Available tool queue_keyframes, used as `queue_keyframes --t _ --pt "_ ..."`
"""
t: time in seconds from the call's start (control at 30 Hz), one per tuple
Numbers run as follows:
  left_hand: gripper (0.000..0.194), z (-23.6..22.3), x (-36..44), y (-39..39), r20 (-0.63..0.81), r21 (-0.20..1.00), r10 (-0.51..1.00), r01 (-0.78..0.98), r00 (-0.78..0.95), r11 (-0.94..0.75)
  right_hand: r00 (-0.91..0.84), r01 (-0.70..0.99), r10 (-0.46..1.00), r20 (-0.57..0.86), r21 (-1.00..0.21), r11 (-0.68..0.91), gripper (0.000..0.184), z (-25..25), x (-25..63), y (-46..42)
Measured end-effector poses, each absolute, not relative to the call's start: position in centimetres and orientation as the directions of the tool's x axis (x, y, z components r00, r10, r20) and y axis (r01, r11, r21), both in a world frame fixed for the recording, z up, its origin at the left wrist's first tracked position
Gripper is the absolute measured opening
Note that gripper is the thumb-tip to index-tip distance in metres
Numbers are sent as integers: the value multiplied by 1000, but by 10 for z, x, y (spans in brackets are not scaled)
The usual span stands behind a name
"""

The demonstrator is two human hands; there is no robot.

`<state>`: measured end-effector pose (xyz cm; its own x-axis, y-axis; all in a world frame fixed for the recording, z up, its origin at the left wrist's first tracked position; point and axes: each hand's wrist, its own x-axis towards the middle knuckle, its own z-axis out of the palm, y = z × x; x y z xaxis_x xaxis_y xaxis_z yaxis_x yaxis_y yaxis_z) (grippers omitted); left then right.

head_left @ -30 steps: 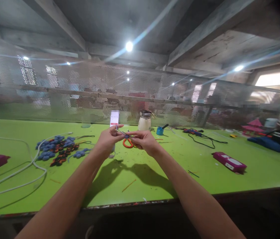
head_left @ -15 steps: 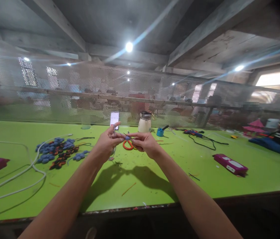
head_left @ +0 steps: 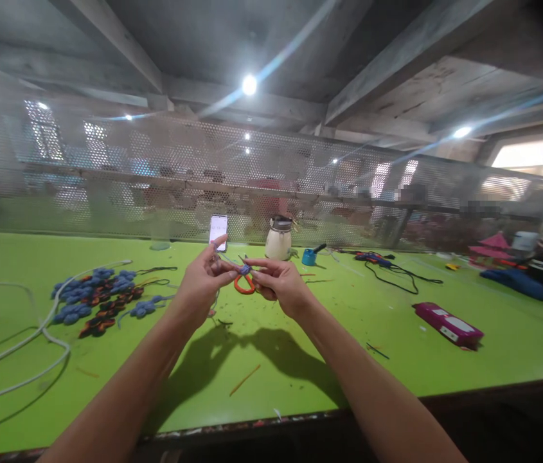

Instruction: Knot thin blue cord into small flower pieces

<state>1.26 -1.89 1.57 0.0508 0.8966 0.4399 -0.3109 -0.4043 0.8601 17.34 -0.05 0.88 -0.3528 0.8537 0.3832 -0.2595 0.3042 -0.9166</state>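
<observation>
Both hands are raised over the middle of the green table (head_left: 300,360). My left hand (head_left: 202,284) and my right hand (head_left: 278,281) pinch a small blue knotted cord piece (head_left: 245,269) between their fingertips. Thin cord ends stick out of the piece toward the left hand. Orange-handled scissors (head_left: 243,286) lie on the table just behind the hands, partly hidden by them.
A pile of blue and dark knotted cord flowers (head_left: 97,298) lies at the left beside a white cable (head_left: 35,334). A phone (head_left: 218,228), a white jar (head_left: 278,241) and a blue cup (head_left: 308,256) stand at the back. A magenta box (head_left: 448,323) lies at right, black cords (head_left: 396,267) behind it.
The hands stay together on the blue piece; my left fingers have shifted, with the index finger now lifted. The view has drifted slightly right.
</observation>
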Motion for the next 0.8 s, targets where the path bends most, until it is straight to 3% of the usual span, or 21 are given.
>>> queue_keyframes --t 0.27,0.37,0.47,0.6,0.8 --pt "79 20 10 -20 340 887 940 -321 -30 -332 -335 -115 815 473 -879 463 34 6 172 0" --pt "86 18 10 -18 325 899 945 -306 -16 -315 -346 -78 799 492 -864 498 30 5 170 0" --pt "94 16 9 -16 338 907 940 -282 44 -313 -369 -83 817 444 -891 446 32 6 170 -1" --pt "95 14 6 -14 393 918 914 -97 97 -385 -418 -54 831 368 -923 382 31 6 173 1" --pt "82 9 10 -14 474 871 878 111 66 -479 -385 13 884 265 -956 292 26 3 171 2"
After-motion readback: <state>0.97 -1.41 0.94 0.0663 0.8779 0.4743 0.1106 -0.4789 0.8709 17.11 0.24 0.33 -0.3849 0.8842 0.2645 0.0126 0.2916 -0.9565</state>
